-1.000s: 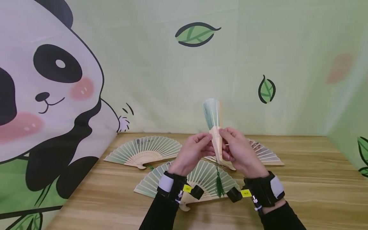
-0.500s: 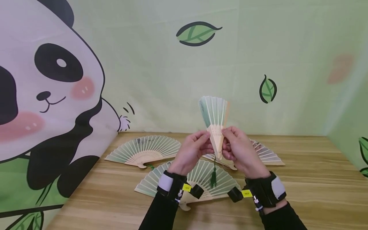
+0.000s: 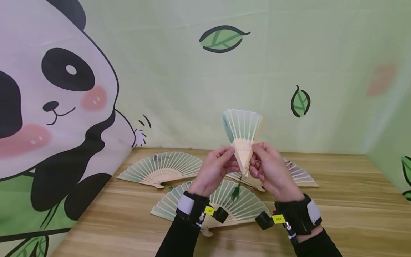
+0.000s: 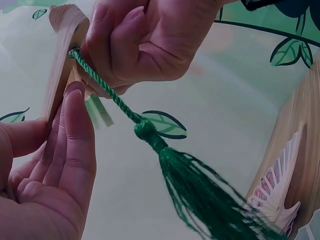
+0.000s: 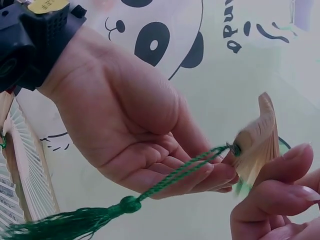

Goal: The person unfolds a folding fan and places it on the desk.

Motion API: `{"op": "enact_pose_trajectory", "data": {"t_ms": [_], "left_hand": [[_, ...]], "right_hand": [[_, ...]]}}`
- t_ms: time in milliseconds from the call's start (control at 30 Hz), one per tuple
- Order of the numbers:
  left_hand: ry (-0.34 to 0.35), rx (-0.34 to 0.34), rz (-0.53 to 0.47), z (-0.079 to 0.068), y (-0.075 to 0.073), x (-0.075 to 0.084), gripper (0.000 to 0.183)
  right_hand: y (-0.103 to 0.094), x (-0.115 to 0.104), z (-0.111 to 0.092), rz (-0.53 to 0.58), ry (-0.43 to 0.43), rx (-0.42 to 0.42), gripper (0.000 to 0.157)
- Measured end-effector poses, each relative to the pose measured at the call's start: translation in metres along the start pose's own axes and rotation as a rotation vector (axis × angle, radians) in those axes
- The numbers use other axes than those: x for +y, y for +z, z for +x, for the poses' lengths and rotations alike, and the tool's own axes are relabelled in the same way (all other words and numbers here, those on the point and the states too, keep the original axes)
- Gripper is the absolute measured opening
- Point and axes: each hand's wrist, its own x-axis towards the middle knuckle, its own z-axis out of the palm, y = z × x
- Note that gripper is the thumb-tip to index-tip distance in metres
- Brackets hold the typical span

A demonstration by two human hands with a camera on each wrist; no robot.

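Observation:
A folding fan (image 3: 242, 130), pale green with light wooden ribs, stands upright and partly spread above the table. My left hand (image 3: 216, 166) pinches its left edge between thumb and fingers. On the opposite side, the thumb and fingers of my right hand (image 3: 269, 169) grip the outer wooden guard. A dark green tassel (image 3: 236, 192) hangs from the fan's pivot end. In the left wrist view the tassel's cord (image 4: 102, 82) runs from a hole in the wooden end. The right wrist view shows the fan's ribs (image 5: 257, 150) between both hands, with fingertips hiding part of them.
Spread fans lie on the wooden table (image 3: 346, 207): a green one (image 3: 154, 167) at back left, another green fan (image 3: 247, 200) beneath my hands, and a whitish patterned one (image 3: 300, 174) at back right, partly hidden. A green panda-print backdrop (image 3: 167, 89) stands behind.
The held fan has spread from a narrow wedge to a wider one, its right guard moving rightward with my right hand. The tassel has swung left. The fans on the table have stayed put.

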Motion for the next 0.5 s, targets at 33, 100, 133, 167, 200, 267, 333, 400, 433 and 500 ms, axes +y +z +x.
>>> {"op": "enact_pose_trajectory", "data": {"t_ms": [33,100,133,167,200,267,333,400,433,500], "left_hand": [[0.003,0.003,-0.003,0.0004,0.0001,0.0004,0.015],[0.009,0.009,-0.009,0.0008,0.0002,0.0011,0.015],[0.011,0.012,-0.013,0.0010,0.0002,0.0014,0.015],[0.015,0.013,-0.016,0.0008,0.0002,0.0017,0.015],[0.017,0.014,-0.018,0.0008,0.0000,0.0018,0.015],[0.016,0.013,-0.020,0.0001,0.0000,0.0019,0.014],[0.015,0.013,-0.022,-0.0006,-0.0001,0.0019,0.014],[0.015,0.017,-0.018,-0.0008,-0.0005,0.0018,0.016],[0.014,0.020,-0.017,-0.0009,-0.0003,0.0020,0.016],[0.015,0.024,-0.014,-0.0008,0.0002,0.0029,0.017]], "right_hand": [[-0.0001,-0.0008,-0.0004,-0.003,-0.004,0.007,0.017],[-0.0004,-0.0021,-0.0011,-0.005,-0.011,0.019,0.017],[-0.0005,-0.0026,-0.0014,-0.002,-0.013,0.025,0.016],[-0.0005,-0.0029,-0.0016,0.002,-0.013,0.032,0.016],[-0.0005,-0.0031,-0.0018,0.007,-0.014,0.037,0.016],[-0.0004,-0.0028,-0.0022,0.017,-0.012,0.046,0.016],[-0.0001,-0.0022,-0.0026,0.020,-0.015,0.058,0.016],[-0.0001,-0.0018,-0.0031,0.021,-0.025,0.071,0.017],[-0.0002,-0.0017,-0.0035,0.024,-0.031,0.078,0.017],[-0.0005,-0.0020,-0.0039,0.033,-0.046,0.090,0.018]]}}
